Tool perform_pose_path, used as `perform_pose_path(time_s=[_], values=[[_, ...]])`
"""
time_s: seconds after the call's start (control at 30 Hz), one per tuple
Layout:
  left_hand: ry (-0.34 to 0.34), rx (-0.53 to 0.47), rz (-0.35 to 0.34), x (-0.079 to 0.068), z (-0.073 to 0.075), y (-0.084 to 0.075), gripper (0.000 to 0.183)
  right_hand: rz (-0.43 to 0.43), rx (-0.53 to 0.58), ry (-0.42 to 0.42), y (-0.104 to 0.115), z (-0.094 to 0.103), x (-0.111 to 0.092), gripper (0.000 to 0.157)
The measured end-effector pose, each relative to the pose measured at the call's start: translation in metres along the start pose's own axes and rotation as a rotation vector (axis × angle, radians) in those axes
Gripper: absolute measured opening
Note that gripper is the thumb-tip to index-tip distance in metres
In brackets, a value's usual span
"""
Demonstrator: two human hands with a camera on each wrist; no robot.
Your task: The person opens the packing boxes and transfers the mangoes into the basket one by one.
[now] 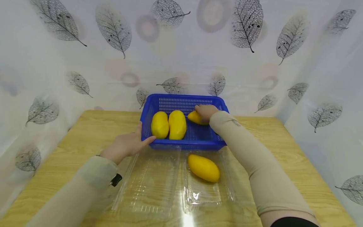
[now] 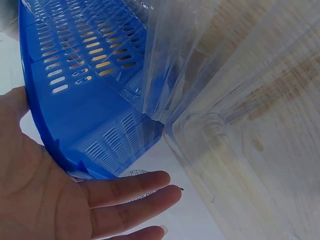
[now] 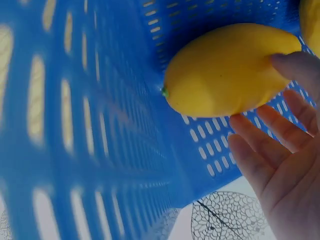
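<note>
Inside the blue basket [image 1: 187, 144], my right hand [image 1: 207, 112] grips a yellow mango [image 3: 220, 75] near the right side. The thumb lies on one face of the fruit and the fingertips touch the other, as the right wrist view shows. My left hand [image 1: 126, 145] rests against the basket's front left corner, thumb at the rim and fingers [image 2: 135, 190] extended straight. Two mangoes, one at the left [image 1: 160, 125] and one beside it [image 1: 177, 125], stand in the basket's left half. Another mango [image 1: 203, 168] lies in a clear plastic container.
The clear container's right half [image 1: 202, 198] holds the mango, while its left half [image 1: 150, 183] lies flat beside it, in front of the basket. Everything stands on a wood-grain table [image 1: 76, 157]. A leaf-patterned curtain [image 1: 181, 56] hangs behind the table and at both sides.
</note>
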State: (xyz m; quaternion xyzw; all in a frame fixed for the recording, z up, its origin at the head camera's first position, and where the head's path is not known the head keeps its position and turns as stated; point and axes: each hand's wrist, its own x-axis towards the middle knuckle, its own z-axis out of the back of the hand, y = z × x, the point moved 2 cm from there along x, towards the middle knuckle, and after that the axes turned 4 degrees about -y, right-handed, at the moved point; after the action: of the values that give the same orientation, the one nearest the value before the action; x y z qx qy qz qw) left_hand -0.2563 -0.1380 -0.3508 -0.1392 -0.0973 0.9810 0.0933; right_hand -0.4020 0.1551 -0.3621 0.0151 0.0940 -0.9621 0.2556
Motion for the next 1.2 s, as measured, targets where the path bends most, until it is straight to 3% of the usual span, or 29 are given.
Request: perform_pose_path(time_s=[0.17, 0.37, 0.5, 0.6, 0.73, 0.97, 1.2], values=[[0.004, -0.004, 0.000, 0.000, 0.002, 0.000, 0.099, 0.019, -0.014, 0.069, 0.001, 0.009, -0.004, 0.006], [-0.004, 0.012, -0.006, 0.001, 0.004, -0.002, 0.099, 0.008, 0.061, 0.227, 0.006, 0.017, -0.011, 0.010], [0.004, 0.018, -0.011, -0.001, 0.004, -0.003, 0.099, -0.047, 0.093, 0.319, 0.008, 0.017, -0.014, 0.012], [0.008, 0.016, -0.014, -0.002, 0.004, -0.003, 0.098, -0.106, 0.128, 0.362, 0.007, 0.017, -0.016, 0.013], [0.016, 0.011, -0.009, -0.002, 0.005, -0.004, 0.098, -0.102, 0.130, 0.379, 0.008, 0.024, -0.021, 0.016], [0.012, 0.009, -0.014, -0.003, 0.008, -0.007, 0.099, -0.136, 0.087, 0.447, 0.009, 0.049, -0.035, 0.049], [0.026, 0.018, -0.011, -0.004, 0.007, -0.007, 0.100, -0.110, 0.145, 0.425, 0.015, 0.066, -0.052, 0.068]])
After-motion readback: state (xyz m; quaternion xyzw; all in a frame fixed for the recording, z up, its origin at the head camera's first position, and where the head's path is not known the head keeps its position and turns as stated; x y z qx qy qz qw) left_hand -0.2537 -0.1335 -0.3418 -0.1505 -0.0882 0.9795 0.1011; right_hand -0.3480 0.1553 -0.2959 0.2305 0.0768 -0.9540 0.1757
